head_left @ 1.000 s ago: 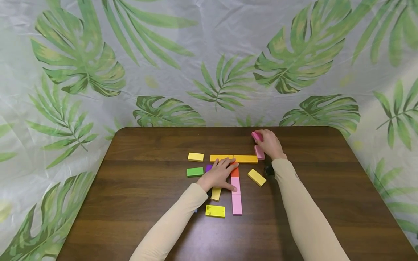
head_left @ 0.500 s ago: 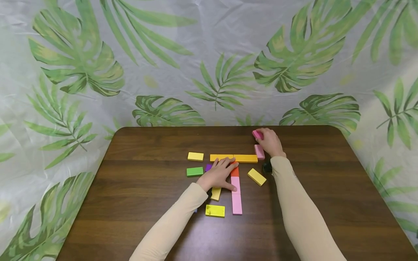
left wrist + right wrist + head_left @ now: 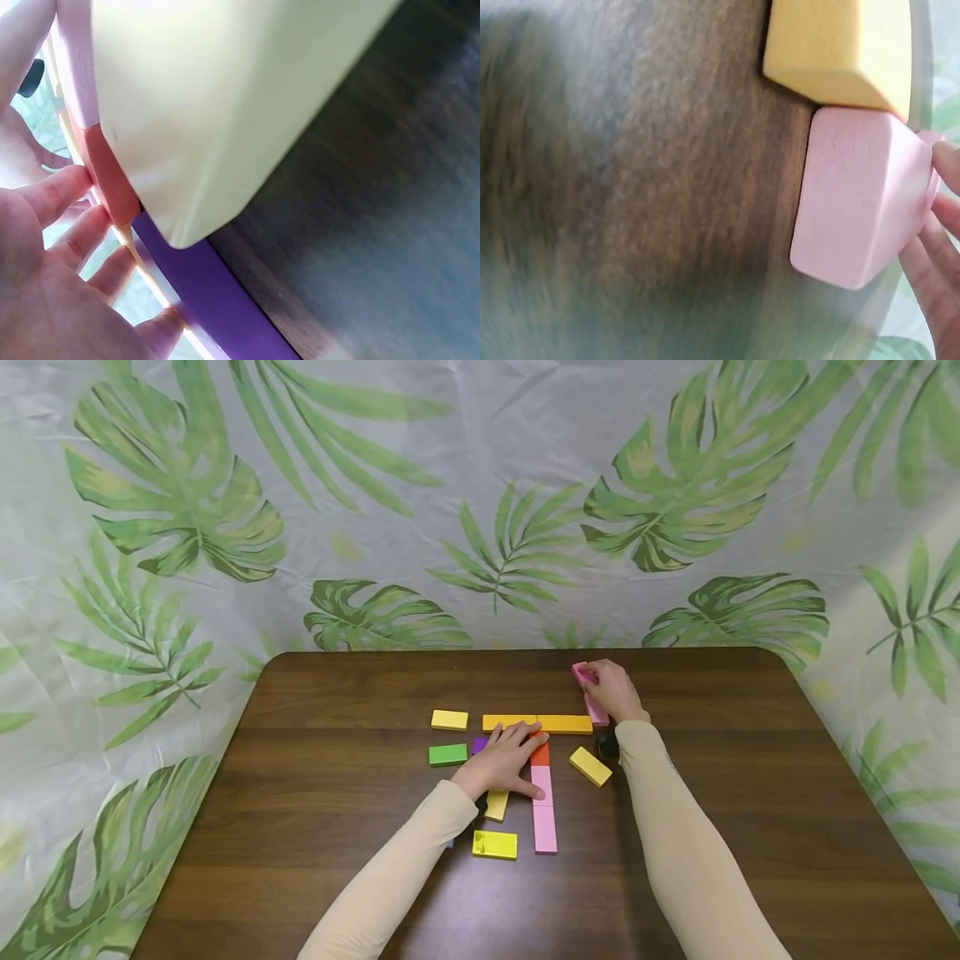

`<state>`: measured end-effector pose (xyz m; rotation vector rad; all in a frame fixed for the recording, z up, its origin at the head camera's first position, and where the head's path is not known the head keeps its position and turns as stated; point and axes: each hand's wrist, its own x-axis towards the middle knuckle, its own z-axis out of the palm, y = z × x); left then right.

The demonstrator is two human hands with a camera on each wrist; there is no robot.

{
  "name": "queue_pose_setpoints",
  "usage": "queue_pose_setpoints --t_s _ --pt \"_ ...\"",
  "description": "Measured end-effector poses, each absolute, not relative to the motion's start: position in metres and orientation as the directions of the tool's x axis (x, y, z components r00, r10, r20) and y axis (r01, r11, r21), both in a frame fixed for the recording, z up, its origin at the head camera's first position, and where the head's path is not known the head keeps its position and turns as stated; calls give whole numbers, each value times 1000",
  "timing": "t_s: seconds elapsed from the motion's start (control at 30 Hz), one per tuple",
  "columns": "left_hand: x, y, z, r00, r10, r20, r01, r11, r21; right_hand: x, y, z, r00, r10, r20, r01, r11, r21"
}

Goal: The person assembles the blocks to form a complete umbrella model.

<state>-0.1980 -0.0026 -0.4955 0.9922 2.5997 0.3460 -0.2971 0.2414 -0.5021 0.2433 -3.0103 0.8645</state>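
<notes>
In the head view my left hand [image 3: 501, 762] lies spread, its fingertips on the row of blocks where a red block [image 3: 540, 752] meets two end-to-end orange blocks [image 3: 566, 724]. Its thumb rests on one of two light pink blocks [image 3: 544, 828] that continue the stem toward me. A purple block [image 3: 217, 292] shows beyond those fingertips in the left wrist view. My right hand [image 3: 617, 689] pinches a bright pink block [image 3: 581, 672] at the far end of a paler pink block [image 3: 597, 712]. That paler block [image 3: 840, 195] touches the orange row's right end.
Loose blocks lie flat on the brown table [image 3: 322, 827]: a pale yellow [image 3: 449, 720] and a green one [image 3: 447, 755] at left, a bright yellow one [image 3: 495, 845] nearer me, a yellow one [image 3: 590, 767] at right. A leaf-patterned cloth [image 3: 390, 527] hangs behind.
My right hand has shifted slightly left and toward me, bringing the bright pink block up to the paler pink block's far end. My left hand has stayed in place.
</notes>
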Motion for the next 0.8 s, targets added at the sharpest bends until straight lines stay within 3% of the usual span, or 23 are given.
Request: queue_pose_setpoints --t_s 0.43,0.8 --pt "-198 -3 -496 -698 682 -218 599 723 345 -292 243 -496 -977 -181 110 -212 814 -541" --pt "-199 -4 -497 -694 688 -210 602 715 356 -285 249 -497 -976 -218 13 -190 823 -535"
